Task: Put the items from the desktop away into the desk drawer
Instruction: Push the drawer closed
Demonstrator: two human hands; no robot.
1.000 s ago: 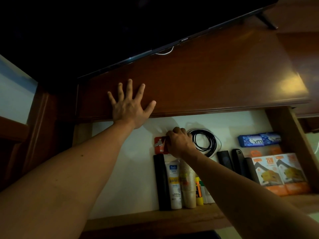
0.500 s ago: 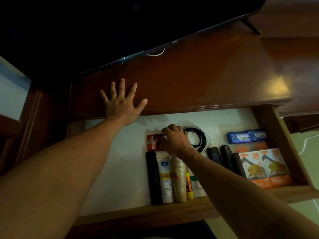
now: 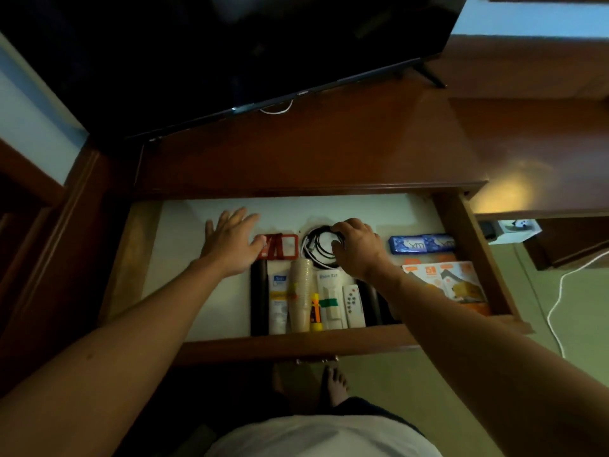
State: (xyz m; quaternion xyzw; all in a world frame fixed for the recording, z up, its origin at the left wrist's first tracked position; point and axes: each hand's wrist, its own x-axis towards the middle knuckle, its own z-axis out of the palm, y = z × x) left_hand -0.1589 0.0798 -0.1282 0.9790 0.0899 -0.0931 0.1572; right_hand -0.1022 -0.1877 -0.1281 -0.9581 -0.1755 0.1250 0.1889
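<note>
The desk drawer (image 3: 474, 258) stands pulled out below the worktop (image 3: 313, 153), holding a coiled black cable (image 3: 318, 247) at its middle rear, with a red packet (image 3: 280, 247) just left of the coil and blue packs (image 3: 421, 244) to its right. The right hand (image 3: 357, 249) rests on the coil with fingers curled over its right edge. The left hand (image 3: 230, 240) lies flat with fingers spread, left of the coil, its thumb touching the red packet.
</note>
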